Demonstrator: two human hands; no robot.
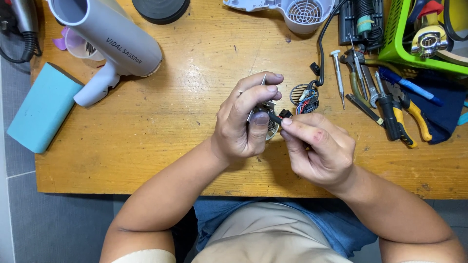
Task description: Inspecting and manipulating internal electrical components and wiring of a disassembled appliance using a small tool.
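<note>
small parts, thin wires, easy to lose

i hold a small metal assembly (265, 117) with a round mesh face just right of the table's centre, my left hand (241, 122) clamped around it, thumb and fingers closed on its upper part. my right hand (319, 148) pinches a small black connector (284, 115) at its 3 o'clock side, finger and thumb shut on it. the two hands are touching, almost knuckle to knuckle.

the risk i see is in the thin red and black wires: if i tug the connector sideways, i judge a lead could tear off. the mesh part could also slip, since my grip covers only its top.

at 2 o'clock lies a wire bundle with a round grille (304, 97), tied to a black cord (321, 44); a snag there could drag it. further right, a screwdriver (338, 73) and pliers (404, 117) crowd the wooden table (170, 122). at 10 o'clock the grey hair dryer (109, 44) rests near the edge beside a teal block (41, 107).
</note>
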